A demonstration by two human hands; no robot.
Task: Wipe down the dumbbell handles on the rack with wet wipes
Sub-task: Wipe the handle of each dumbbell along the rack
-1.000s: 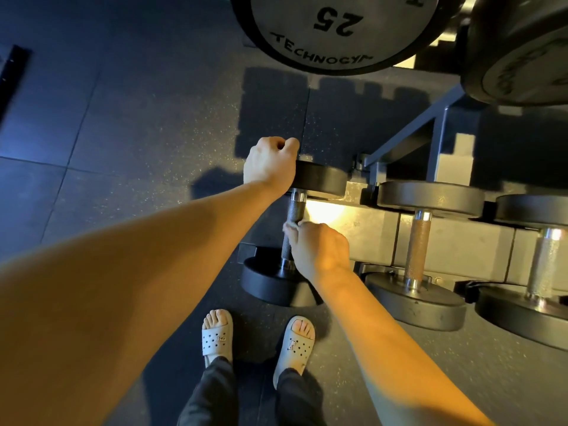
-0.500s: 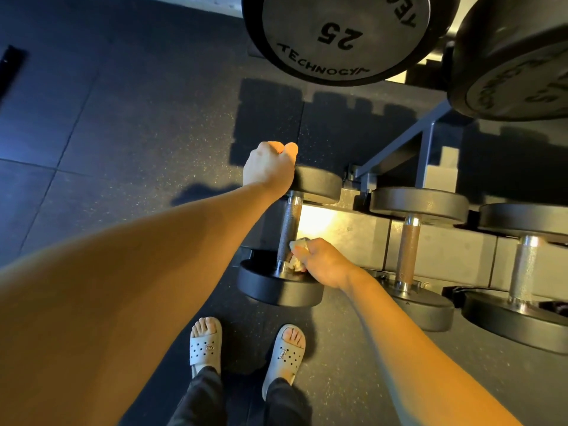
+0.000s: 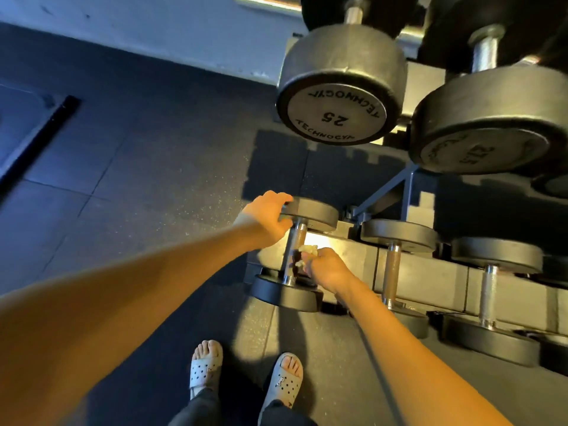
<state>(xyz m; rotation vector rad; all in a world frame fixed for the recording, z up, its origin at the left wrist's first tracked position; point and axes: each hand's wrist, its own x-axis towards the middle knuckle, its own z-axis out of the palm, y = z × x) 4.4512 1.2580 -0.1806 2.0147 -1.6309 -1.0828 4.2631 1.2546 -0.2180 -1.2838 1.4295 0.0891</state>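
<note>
Dumbbell (image 3: 289,272) gripped by fingers of left hand (image 3: 264,221); wipe (image 3: 307,249) pinched on handle (image 3: 296,238) by right hand (image 3: 329,269). Might roll onto toes (image 3: 209,348) if tugged.

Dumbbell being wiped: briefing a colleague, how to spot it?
On the rack's bottom row, below the weight marked 25, take the leftmost dumbbell. Only this one has a left hand on its far end and a right hand holding a wipe to its handle.

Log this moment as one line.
step: wiping handle | left hand: grips far head of dumbbell | right hand: holds wipe against handle | other dumbbells: racked
</note>
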